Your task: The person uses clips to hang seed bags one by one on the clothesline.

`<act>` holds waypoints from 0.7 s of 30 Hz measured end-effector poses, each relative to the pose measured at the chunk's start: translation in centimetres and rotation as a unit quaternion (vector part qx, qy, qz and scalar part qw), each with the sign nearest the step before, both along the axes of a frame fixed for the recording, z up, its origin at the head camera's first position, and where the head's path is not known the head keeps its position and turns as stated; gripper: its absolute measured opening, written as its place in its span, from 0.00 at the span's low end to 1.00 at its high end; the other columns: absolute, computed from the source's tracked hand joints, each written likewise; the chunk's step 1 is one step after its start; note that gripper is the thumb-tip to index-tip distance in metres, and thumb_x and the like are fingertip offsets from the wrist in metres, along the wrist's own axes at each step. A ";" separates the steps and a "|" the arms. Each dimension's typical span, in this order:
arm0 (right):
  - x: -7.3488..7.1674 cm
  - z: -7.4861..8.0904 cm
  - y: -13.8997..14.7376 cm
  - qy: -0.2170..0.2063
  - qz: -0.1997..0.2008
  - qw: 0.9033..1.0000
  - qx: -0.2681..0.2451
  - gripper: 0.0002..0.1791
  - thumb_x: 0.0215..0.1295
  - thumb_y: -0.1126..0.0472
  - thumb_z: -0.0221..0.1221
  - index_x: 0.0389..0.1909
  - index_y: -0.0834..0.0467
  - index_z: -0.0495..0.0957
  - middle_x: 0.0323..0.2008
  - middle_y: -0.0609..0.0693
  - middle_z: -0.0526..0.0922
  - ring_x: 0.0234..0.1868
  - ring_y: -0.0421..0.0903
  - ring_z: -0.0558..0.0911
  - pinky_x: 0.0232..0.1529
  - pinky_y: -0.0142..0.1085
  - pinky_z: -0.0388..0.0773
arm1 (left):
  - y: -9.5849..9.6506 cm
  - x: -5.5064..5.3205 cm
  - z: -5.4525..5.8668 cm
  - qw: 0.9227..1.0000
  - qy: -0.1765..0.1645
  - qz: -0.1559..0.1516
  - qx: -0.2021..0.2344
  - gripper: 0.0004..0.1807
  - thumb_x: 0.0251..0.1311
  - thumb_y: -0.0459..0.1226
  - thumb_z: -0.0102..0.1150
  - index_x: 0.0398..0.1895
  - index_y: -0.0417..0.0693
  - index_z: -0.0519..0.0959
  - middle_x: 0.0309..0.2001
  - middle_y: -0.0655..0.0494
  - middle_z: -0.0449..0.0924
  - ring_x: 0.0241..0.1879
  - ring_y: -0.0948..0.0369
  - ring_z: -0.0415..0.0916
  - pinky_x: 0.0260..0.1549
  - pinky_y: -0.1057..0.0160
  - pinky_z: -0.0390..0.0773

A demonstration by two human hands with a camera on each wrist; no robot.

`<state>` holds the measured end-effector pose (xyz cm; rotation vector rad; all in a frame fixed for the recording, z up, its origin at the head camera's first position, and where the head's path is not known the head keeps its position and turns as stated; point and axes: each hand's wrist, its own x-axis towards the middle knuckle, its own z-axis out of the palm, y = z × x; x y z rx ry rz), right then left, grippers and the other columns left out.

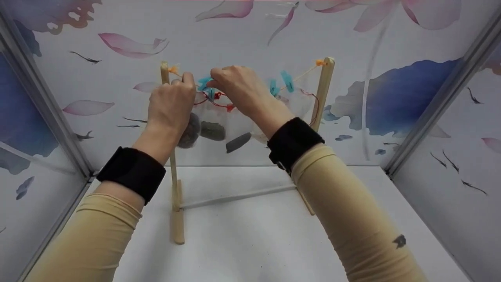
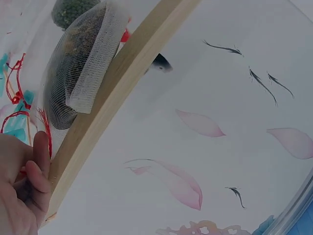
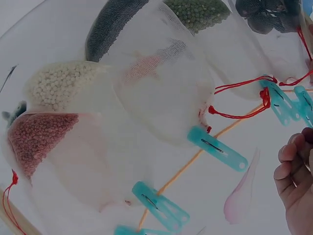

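Mesh drawstring bags hang by blue clothespins point(image 1: 288, 81) from a thin orange rope point(image 3: 181, 174) strung between two wooden posts point(image 1: 324, 90). My left hand point(image 1: 172, 103) is up beside the left post, fingers curled at the top of a mesh bag point(image 2: 80, 63) holding dark lumps. A red tassel point(image 2: 45, 127) from its drawstring sticks out past those fingers. My right hand point(image 1: 240, 90) reaches over to the same stretch of rope. Its fingertips pinch a blue clothespin point(image 1: 204, 82) there; in the right wrist view part of that hand is cut off by the edge.
Other bags hold green grains point(image 3: 198, 14), black grains point(image 3: 115, 27), white beans point(image 3: 58, 85) and small red beans point(image 3: 41, 137). A pale crossbar point(image 1: 238, 196) joins the stand's feet on the white tabletop point(image 1: 235, 243). Flower-printed panels point(image 1: 442, 156) enclose the back and sides.
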<state>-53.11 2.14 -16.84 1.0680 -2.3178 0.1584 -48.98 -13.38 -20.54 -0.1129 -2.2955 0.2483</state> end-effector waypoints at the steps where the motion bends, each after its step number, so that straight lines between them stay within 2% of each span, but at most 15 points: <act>1: -0.1 0.0 -0.2 -0.003 -0.005 1.000 0.009 0.17 0.68 0.51 0.50 0.31 0.62 0.76 0.21 0.55 0.75 0.25 0.51 0.77 0.32 0.36 0.78 | 0.1 -0.1 0.0 1.000 -0.004 0.002 0.006 0.02 0.63 0.26 0.48 0.35 0.35 0.70 0.26 0.37 0.82 0.21 0.48 0.81 0.18 0.55 0.79; 4: -0.3 0.0 -0.6 -0.009 -0.018 0.999 0.036 0.15 0.67 0.53 0.52 0.34 0.61 0.77 0.25 0.56 0.80 0.30 0.52 0.81 0.37 0.37 0.81 | 0.2 -0.2 0.1 1.000 -0.013 -0.004 0.028 0.02 0.62 0.26 0.48 0.36 0.35 0.70 0.26 0.37 0.82 0.21 0.49 0.81 0.19 0.55 0.80; 8: -0.4 -0.2 -0.9 -0.009 -0.021 0.999 0.048 0.14 0.68 0.53 0.52 0.35 0.60 0.77 0.26 0.55 0.80 0.30 0.51 0.81 0.37 0.38 0.81 | 0.1 -0.4 -0.1 0.997 -0.006 -0.038 0.072 0.03 0.62 0.26 0.46 0.37 0.34 0.70 0.24 0.37 0.82 0.18 0.50 0.79 0.17 0.54 0.79; 11: -0.4 -0.5 -0.9 -0.023 -0.012 0.999 0.022 0.17 0.69 0.50 0.48 0.33 0.60 0.76 0.24 0.54 0.77 0.26 0.50 0.77 0.32 0.37 0.77 | -0.2 -0.5 -0.3 0.990 0.001 -0.080 0.117 0.05 0.63 0.25 0.45 0.39 0.34 0.70 0.24 0.35 0.81 0.18 0.49 0.79 0.17 0.53 0.79; 15: -0.4 -1.1 -0.8 -0.038 -0.017 0.999 0.004 0.19 0.71 0.47 0.44 0.35 0.59 0.73 0.24 0.54 0.74 0.25 0.50 0.73 0.28 0.39 0.72 | -0.6 -0.5 -0.6 0.975 -0.013 -0.133 0.176 0.03 0.66 0.27 0.44 0.40 0.36 0.68 0.26 0.34 0.82 0.23 0.44 0.81 0.21 0.50 0.80; 18: -0.3 -1.5 -0.8 -0.008 -0.062 0.997 0.043 0.19 0.72 0.46 0.42 0.42 0.58 0.70 0.27 0.54 0.75 0.27 0.52 0.77 0.28 0.41 0.76 | -0.8 -0.4 -0.7 0.967 -0.035 -0.150 0.201 0.02 0.67 0.29 0.45 0.40 0.37 0.67 0.28 0.34 0.82 0.27 0.41 0.82 0.23 0.49 0.81; 21: -0.1 -1.9 -1.1 0.042 -0.109 0.989 0.094 0.22 0.74 0.44 0.38 0.49 0.56 0.68 0.28 0.54 0.77 0.28 0.53 0.79 0.27 0.42 0.79 | -0.9 -0.1 -0.7 0.967 -0.057 -0.144 0.204 0.03 0.67 0.28 0.46 0.40 0.37 0.68 0.31 0.33 0.83 0.28 0.40 0.82 0.24 0.49 0.81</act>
